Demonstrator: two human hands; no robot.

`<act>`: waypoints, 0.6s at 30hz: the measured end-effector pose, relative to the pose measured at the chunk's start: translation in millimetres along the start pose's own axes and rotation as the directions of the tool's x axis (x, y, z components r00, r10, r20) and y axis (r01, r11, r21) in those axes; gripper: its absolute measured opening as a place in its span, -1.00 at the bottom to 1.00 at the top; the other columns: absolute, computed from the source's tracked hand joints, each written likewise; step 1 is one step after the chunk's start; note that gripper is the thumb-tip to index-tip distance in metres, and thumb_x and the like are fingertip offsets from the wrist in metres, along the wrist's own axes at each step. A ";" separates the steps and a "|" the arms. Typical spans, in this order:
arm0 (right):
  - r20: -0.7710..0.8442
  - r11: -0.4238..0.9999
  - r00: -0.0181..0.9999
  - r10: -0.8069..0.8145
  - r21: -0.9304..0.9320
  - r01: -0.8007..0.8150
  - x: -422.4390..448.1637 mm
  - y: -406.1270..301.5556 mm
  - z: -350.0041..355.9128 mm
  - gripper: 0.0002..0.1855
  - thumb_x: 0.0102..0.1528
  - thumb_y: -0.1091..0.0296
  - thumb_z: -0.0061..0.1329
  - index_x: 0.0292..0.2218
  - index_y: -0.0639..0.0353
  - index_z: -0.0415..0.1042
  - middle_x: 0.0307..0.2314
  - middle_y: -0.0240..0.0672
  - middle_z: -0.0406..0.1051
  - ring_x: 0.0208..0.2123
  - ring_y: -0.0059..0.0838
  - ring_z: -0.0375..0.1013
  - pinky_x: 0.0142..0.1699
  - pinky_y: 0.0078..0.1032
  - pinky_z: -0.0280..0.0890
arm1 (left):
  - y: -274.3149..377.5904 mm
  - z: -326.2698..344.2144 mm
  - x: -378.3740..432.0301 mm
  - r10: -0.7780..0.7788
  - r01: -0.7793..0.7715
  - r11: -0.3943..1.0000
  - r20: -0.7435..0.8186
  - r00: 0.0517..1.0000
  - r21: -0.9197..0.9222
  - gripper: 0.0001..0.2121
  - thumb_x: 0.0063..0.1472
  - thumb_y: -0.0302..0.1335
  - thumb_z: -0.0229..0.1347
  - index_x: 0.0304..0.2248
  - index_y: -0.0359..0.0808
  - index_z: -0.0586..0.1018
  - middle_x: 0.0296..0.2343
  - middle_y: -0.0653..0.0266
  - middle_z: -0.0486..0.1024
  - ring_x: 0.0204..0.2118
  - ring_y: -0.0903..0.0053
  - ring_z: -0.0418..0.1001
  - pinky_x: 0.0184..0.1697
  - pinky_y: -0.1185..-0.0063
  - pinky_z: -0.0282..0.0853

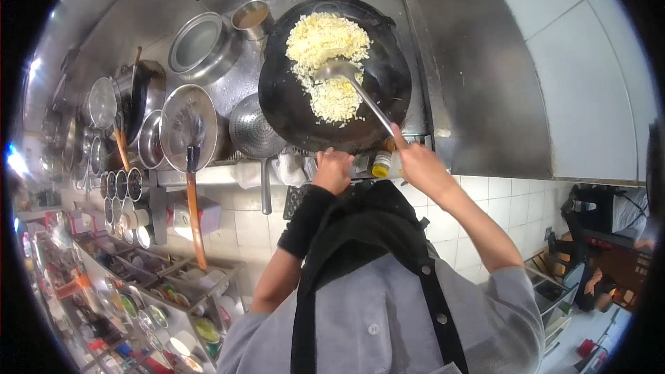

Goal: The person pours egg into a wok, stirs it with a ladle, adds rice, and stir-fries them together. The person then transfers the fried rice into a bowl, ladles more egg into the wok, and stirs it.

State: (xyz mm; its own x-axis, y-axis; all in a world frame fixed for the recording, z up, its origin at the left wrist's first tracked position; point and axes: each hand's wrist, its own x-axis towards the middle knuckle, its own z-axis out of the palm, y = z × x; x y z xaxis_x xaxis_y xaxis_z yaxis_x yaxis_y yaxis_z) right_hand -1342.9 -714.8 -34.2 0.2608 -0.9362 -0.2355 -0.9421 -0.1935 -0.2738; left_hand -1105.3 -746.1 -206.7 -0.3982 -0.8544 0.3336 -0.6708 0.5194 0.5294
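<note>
My right hand (423, 169) grips the long metal handle of a cooking ladle (340, 68), index finger stretched along it. The ladle's bowl rests upside down on pale yellow and white fried rice (327, 39) in a large black wok (384, 72). The rice lies in a big heap at the far side and a smaller one nearer me, joined under the ladle. My left hand (333, 169), with a black band on the wrist, is curled at the wok's near rim; its grip there is partly hidden by the fingers.
Left of the wok are a perforated metal skimmer (255, 127), a steel pot (200, 44) and a small metal container of brown liquid (253, 16). A wooden-handled strainer (188, 122) juts over the counter edge. A yellow-capped jar (382, 163) stands between my hands. Another person (592, 285) is far right.
</note>
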 end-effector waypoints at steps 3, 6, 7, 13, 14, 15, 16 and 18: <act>0.190 1.000 0.981 -0.022 0.026 0.017 -27.6 0.4 -39.9 -0.06 -0.06 0.66 -0.08 0.32 0.39 -0.13 -0.42 0.13 0.48 -0.37 0.12 0.53 -0.16 -0.08 0.43 | 43.6 -69.9 64.5 -0.049 0.058 0.995 0.116 0.992 -0.076 -0.87 0.25 -0.46 0.04 -0.42 -0.28 0.57 -0.44 0.13 0.57 -0.21 0.07 0.50 -0.06 0.14 0.24; 0.006 0.998 0.998 -0.055 -0.026 0.055 14.8 -17.9 -10.0 -0.15 -0.01 0.61 -0.08 0.29 0.46 -0.07 -0.40 0.11 0.48 -0.35 0.05 0.55 -0.28 -0.15 0.46 | 5.8 -35.3 103.9 -0.187 0.197 0.980 0.171 0.967 -0.040 -0.87 0.21 -0.41 0.04 -0.39 -0.22 0.60 -0.40 0.13 0.58 -0.17 0.09 0.47 -0.12 0.12 0.23; -0.112 0.995 0.993 -0.039 -0.090 0.029 30.6 -16.2 17.6 -0.21 0.01 0.58 -0.06 0.25 0.51 0.01 -0.40 0.08 0.48 -0.34 -0.03 0.56 -0.36 -0.24 0.49 | -12.3 -8.1 94.3 -0.221 0.213 0.975 0.194 0.956 0.063 -0.87 0.15 -0.42 0.07 -0.35 -0.20 0.62 -0.34 0.14 0.60 -0.09 0.09 0.46 -0.06 0.11 0.22; -0.206 0.993 0.973 0.099 0.084 -0.083 -27.4 -0.9 17.7 -0.21 0.13 0.49 -0.06 0.33 0.23 -0.05 -0.42 0.20 0.47 -0.46 0.11 0.54 -0.33 -0.11 0.46 | 4.1 -4.5 43.1 0.034 -0.033 0.999 0.016 0.999 -0.034 -0.89 0.03 -0.49 0.16 -0.39 -0.17 0.60 -0.30 0.17 0.57 -0.03 0.06 0.43 0.11 0.03 0.16; -0.263 0.976 0.956 0.127 0.204 -0.073 -42.2 -8.8 8.5 -0.24 0.17 0.46 -0.07 0.33 0.15 -0.02 -0.42 0.19 0.49 -0.46 0.13 0.53 -0.32 -0.11 0.46 | 2.9 -10.5 66.7 -0.051 0.052 0.998 0.049 0.997 -0.029 -0.92 0.05 -0.48 0.16 -0.40 -0.19 0.59 -0.33 0.16 0.57 -0.08 0.04 0.43 0.08 0.05 0.19; -0.258 0.979 0.961 0.104 0.196 -0.053 -38.6 -11.3 3.3 -0.24 0.17 0.46 -0.07 0.33 0.15 -0.02 -0.42 0.19 0.49 -0.46 0.13 0.53 -0.32 -0.11 0.46 | -3.5 -15.7 94.9 -0.132 0.133 0.991 0.065 0.989 -0.010 -0.94 0.06 -0.47 0.16 -0.42 -0.21 0.58 -0.36 0.15 0.56 -0.13 0.03 0.44 0.05 0.07 0.22; -0.363 0.950 0.927 0.093 0.310 0.026 -29.6 -17.2 -2.2 -0.32 0.18 0.46 -0.03 0.29 0.12 0.10 -0.46 0.16 0.47 -0.50 0.04 0.52 -0.34 -0.17 0.43 | -20.0 -13.4 106.9 -0.183 0.184 0.983 0.052 0.982 -0.002 -0.93 0.08 -0.47 0.15 -0.41 -0.24 0.58 -0.33 0.14 0.56 -0.11 0.04 0.43 0.05 0.09 0.23; -0.391 0.849 0.901 0.189 0.525 0.050 -2.7 -22.6 -7.6 -0.46 0.20 0.44 0.02 0.20 0.12 0.31 -0.61 -0.07 0.44 -0.66 -0.38 0.42 -0.50 -0.37 0.34 | -31.9 -18.0 117.6 -0.178 0.132 0.971 0.235 0.956 0.201 -0.83 0.12 -0.49 0.12 -0.28 -0.30 0.61 -0.18 0.13 0.53 -0.04 0.05 0.40 0.06 0.13 0.25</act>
State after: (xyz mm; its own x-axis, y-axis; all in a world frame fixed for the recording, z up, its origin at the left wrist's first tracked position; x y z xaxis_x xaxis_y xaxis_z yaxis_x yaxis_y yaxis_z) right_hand -1323.9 -710.1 -20.2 -0.0258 -0.9946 0.1007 -0.6766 -0.0568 -0.7342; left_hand -1119.5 -862.9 -170.3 -0.4080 -0.9120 0.0414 -0.8292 0.3891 0.4012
